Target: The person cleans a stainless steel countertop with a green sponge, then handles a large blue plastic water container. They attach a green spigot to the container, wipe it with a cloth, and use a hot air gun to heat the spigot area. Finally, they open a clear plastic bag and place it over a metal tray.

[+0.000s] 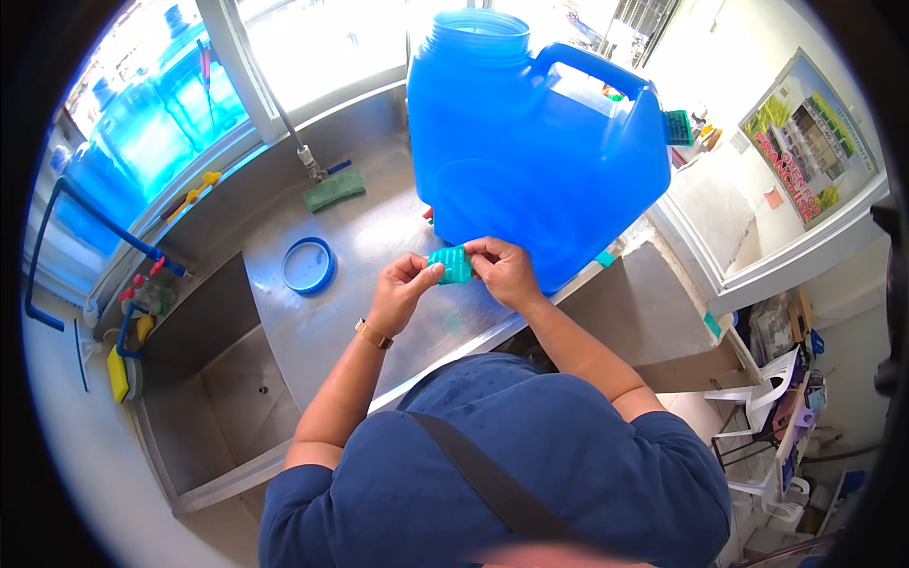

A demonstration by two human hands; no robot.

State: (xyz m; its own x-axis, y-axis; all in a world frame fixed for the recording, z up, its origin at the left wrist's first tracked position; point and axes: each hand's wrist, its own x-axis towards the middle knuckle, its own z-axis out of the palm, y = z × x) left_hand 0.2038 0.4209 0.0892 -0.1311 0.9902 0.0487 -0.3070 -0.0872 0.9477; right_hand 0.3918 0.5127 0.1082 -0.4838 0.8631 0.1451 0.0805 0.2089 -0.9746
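Observation:
Between my two hands is a small green rectangular sheet (451, 265) with pale markings, perhaps a label or sticker. My left hand (407, 284) pinches its left edge between thumb and fingers. The fingers of my right hand (505, 272) are closed on its upper right corner. Just beyond my hands a big blue water jug (530, 161) stands upright, its mouth uncovered and its handle on the right. A round blue cap (308, 265) lies on the steel counter (379, 232), left of my left hand.
A steel sink basin (237, 388) is sunk at the left. Near the window lies a green cloth or pad (334, 189) beside a tap (310, 159). A yellow sponge (117, 376) hangs at the far left. White plastic chairs (769, 388) stand at the right.

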